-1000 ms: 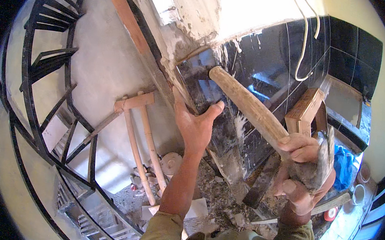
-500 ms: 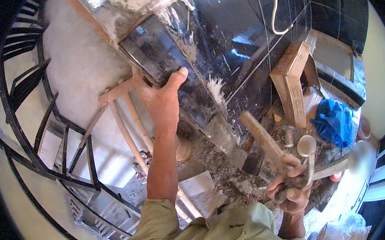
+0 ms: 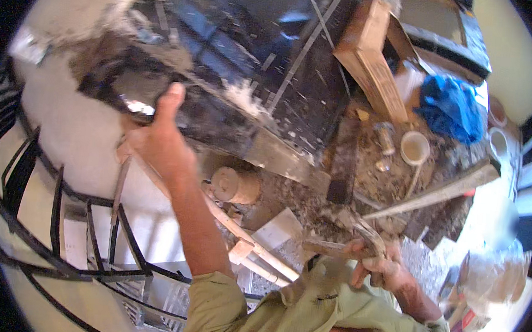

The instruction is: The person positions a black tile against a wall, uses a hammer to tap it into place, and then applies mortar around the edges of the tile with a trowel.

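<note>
My left hand (image 3: 160, 137) grips the near edge of a glossy black tile (image 3: 123, 85) on a ledge, with the thumb on top and the fingers hidden below the edge. Grey smears cover part of the tile. My right hand (image 3: 379, 269) is closed around a wooden-handled tool (image 3: 325, 248) close to my shirt. Its handle points left, and a curved greyish part rises above the fist; the exact kind is unclear.
Dark tiles (image 3: 250, 35) cover the surface ahead. At right are a cardboard box (image 3: 372, 62), a blue plastic bag (image 3: 452, 108), a white cup (image 3: 415, 149) and a long straight bar (image 3: 437, 190). Black metal railing (image 3: 59, 213) runs along the left, near bamboo poles (image 3: 254, 245).
The scene has shifted leftward in view. My right hand has drawn the tool back toward my body, its handle swinging lower. My left hand stays at the tile's edge.
</note>
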Motion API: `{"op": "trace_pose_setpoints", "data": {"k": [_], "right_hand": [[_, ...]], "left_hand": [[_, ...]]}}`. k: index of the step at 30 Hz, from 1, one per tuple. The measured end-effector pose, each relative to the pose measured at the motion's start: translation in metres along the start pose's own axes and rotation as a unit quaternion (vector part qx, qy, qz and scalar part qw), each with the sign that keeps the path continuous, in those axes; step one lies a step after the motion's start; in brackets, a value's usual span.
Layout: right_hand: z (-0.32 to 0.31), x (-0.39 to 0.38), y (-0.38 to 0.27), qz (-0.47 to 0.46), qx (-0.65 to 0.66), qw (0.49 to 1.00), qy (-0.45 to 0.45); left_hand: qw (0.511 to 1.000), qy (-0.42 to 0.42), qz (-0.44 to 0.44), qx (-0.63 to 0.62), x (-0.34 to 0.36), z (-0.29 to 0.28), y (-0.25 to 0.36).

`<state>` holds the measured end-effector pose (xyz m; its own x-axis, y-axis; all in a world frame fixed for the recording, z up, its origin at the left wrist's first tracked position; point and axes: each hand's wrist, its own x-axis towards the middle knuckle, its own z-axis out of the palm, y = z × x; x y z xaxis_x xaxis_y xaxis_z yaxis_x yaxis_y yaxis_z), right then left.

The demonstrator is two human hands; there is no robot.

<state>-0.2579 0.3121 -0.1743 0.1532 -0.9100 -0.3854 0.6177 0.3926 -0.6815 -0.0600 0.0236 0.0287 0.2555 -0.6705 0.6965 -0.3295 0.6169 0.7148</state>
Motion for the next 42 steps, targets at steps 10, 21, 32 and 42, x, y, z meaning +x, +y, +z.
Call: {"op": "trace_pose_setpoints", "data": {"k": [10,21,32,42], "right_hand": [[-0.037,0.007,0.029,0.150,-0.180,0.972,0.014],[-0.017,0.014,0.024,0.112,-0.391,0.913,-0.036],[-0.049,0.012,0.050,-0.043,-0.519,0.853,0.040],[-0.047,0.041,0.024,0.076,-0.309,0.945,0.073]], "left_hand": [[0.997,0.029,-0.044,-0.057,-0.009,0.005,-0.001],[0.999,0.041,-0.026,-0.006,-0.005,0.004,0.002],[0.997,0.043,-0.034,-0.050,0.000,0.004,-0.006],[0.997,0.051,-0.055,0.019,-0.005,0.001,0.003]]}}
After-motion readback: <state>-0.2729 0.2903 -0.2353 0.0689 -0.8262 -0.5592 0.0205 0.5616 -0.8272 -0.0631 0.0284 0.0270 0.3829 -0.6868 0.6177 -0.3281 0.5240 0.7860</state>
